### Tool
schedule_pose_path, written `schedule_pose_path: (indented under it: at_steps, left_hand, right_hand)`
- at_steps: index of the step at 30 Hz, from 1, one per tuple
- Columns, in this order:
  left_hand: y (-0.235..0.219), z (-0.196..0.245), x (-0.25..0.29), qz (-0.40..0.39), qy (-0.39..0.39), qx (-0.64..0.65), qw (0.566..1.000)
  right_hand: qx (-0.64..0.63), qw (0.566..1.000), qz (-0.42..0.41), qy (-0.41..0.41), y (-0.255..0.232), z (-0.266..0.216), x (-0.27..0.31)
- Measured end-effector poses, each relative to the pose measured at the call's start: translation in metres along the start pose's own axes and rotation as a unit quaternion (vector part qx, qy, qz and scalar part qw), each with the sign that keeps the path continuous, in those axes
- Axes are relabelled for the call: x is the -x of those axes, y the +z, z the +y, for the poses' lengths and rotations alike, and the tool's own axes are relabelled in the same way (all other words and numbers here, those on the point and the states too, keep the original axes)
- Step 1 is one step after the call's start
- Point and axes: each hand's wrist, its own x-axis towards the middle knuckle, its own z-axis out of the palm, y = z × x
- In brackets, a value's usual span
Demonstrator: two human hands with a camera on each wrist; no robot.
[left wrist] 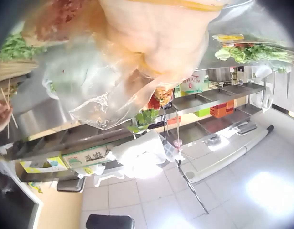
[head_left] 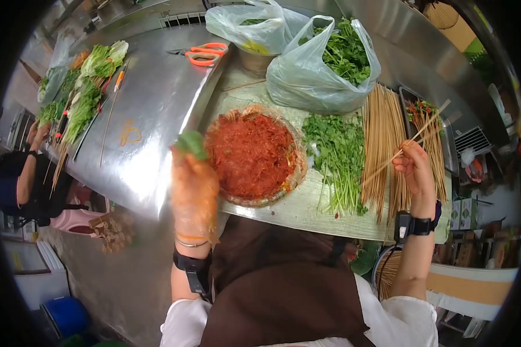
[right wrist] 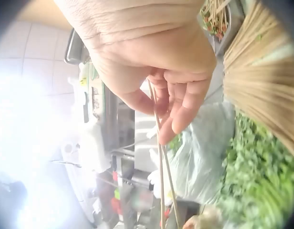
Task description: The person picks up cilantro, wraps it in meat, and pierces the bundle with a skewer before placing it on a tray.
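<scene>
The left hand [head_left: 195, 194], in a clear plastic glove with an orange band at the wrist, is beside the left rim of a bowl of red meat mixture [head_left: 252, 153]. Its fingers hold a green leaf [head_left: 192, 144], blurred; in the left wrist view the leaf [left wrist: 146, 119] shows with some red filling [left wrist: 161, 98] at the fingertips. Bare, the right hand [head_left: 415, 165] pinches thin wooden skewers [head_left: 431, 124] between thumb and fingers above a pile of skewers [head_left: 382, 144]. The right wrist view shows two skewers [right wrist: 161, 167] running out from the right hand [right wrist: 161, 62].
Cilantro [head_left: 336, 150] lies between bowl and skewers. Behind are plastic bags [head_left: 307, 78] of greens and a small metal pot [head_left: 253, 61]. Orange-handled scissors [head_left: 205, 55] and lettuce [head_left: 87, 104] lie on the steel counter [head_left: 150, 115]. A metal tray [head_left: 450, 147] is at right; another person's arm [head_left: 29, 168] at far left.
</scene>
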Motion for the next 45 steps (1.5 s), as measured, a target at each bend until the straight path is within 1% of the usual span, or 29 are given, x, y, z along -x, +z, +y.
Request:
schedule_pose_path:
  at_steps: [1,3,4,5,6,7,9,10,13,14,17,18,20,21,22,25,26,28,29,31,32,33,36,38,41,42,45]
  left_hand:
    - [0.01,-0.001,0.002,0.013,0.032,0.041,0.999]
    - [-0.003,0.002,0.001,0.032,0.034,-0.09,0.995]
    - [-0.007,0.002,0.001,0.028,0.034,-0.189,0.981]
    - [-0.011,0.003,0.001,0.022,0.033,-0.287,0.957]
    - [-0.011,0.003,0.002,0.024,0.03,-0.293,0.955]
    - [-0.012,0.002,0.004,0.026,0.028,-0.3,0.953]
    - [-0.011,-0.003,0.008,0.05,0.021,-0.125,0.991]
    - [-0.012,-0.003,0.009,0.068,0.021,-0.135,0.988]
    - [-0.016,-0.006,0.012,0.129,0.049,-0.24,0.961]
    - [-0.013,-0.005,0.011,0.143,0.053,-0.223,0.963]
    - [-0.002,0.005,0.002,0.122,0.054,-0.186,0.973]
    - [0.009,0.004,0.003,0.111,0.042,-0.191,0.974]
    - [0.006,0.002,0.003,0.106,0.066,-0.169,0.978]
    - [0.005,0.001,0.003,0.103,0.077,-0.158,0.979]
    - [0.012,0.002,0.003,0.08,0.066,-0.144,0.984]
    - [0.006,0.005,-0.001,0.092,0.066,-0.207,0.972]
    - [0.001,0.004,-0.002,0.066,0.059,-0.221,0.971]
    - [-0.016,-0.003,-0.002,0.012,0.046,-0.25,0.967]
    - [-0.025,-0.007,-0.001,0.03,0.01,-0.262,0.964]
    - [-0.025,-0.013,0.004,0.061,-0.04,-0.289,0.955]
    - [-0.022,-0.015,0.009,0.073,-0.076,-0.318,0.942]
    - [-0.013,-0.017,0.011,0.091,-0.102,-0.312,0.94]
    - [-0.002,-0.025,0.016,0.089,-0.136,-0.363,0.918]
    - [0.001,-0.028,0.018,0.082,-0.15,-0.415,0.894]
    - [0.002,-0.031,0.021,0.038,-0.115,-0.481,0.868]
    - [0.005,-0.033,0.021,0.027,-0.098,-0.489,0.866]
    - [0.001,-0.031,0.021,-0.015,-0.08,-0.571,0.817]
  right_hand:
    - [-0.046,0.999,0.013,-0.017,0.011,-0.001,0.01]
    - [-0.104,0.991,-0.063,-0.049,0.021,0.006,0.021]
    - [-0.134,0.984,-0.101,-0.063,0.028,0.012,0.024]
    - [-0.164,0.974,-0.139,-0.077,0.036,0.017,0.028]
    - [-0.176,0.966,-0.167,-0.086,0.044,0.022,0.033]
    - [-0.181,0.966,-0.163,-0.083,0.054,0.025,0.04]
    - [-0.186,0.967,-0.155,-0.076,0.073,0.027,0.053]
    - [-0.193,0.966,-0.157,-0.077,0.078,0.029,0.056]
    - [-0.226,0.956,-0.174,-0.07,0.088,0.031,0.059]
    - [-0.233,0.953,-0.179,-0.066,0.089,0.03,0.06]
    - [-0.222,0.958,-0.164,-0.075,0.091,0.032,0.062]
    - [-0.207,0.964,-0.15,-0.076,0.093,0.033,0.063]
    - [-0.181,0.972,-0.126,-0.081,0.1,0.037,0.065]
    - [-0.187,0.97,-0.14,-0.07,0.103,0.038,0.066]
    - [-0.191,0.968,-0.153,-0.059,0.105,0.039,0.068]
    - [-0.173,0.969,-0.174,-0.035,0.113,0.035,0.073]
    - [-0.162,0.97,-0.179,-0.028,0.116,0.034,0.074]
    - [-0.168,0.968,-0.179,-0.048,0.119,0.035,0.075]
    - [-0.172,0.967,-0.179,-0.06,0.121,0.036,0.073]
    - [-0.249,0.945,-0.199,-0.076,0.118,0.039,0.065]
    - [-0.287,0.932,-0.206,-0.083,0.116,0.039,0.063]
    - [-0.272,0.938,-0.2,-0.075,0.117,0.036,0.063]
    - [-0.228,0.955,-0.182,-0.049,0.137,0.009,0.064]
    - [-0.211,0.954,-0.204,-0.06,0.141,0.01,0.058]
    - [-0.209,0.949,-0.226,-0.064,0.143,0.014,0.051]
    - [-0.214,0.947,-0.23,-0.061,0.143,0.014,0.05]
    - [-0.224,0.943,-0.24,-0.048,0.139,0.016,0.047]
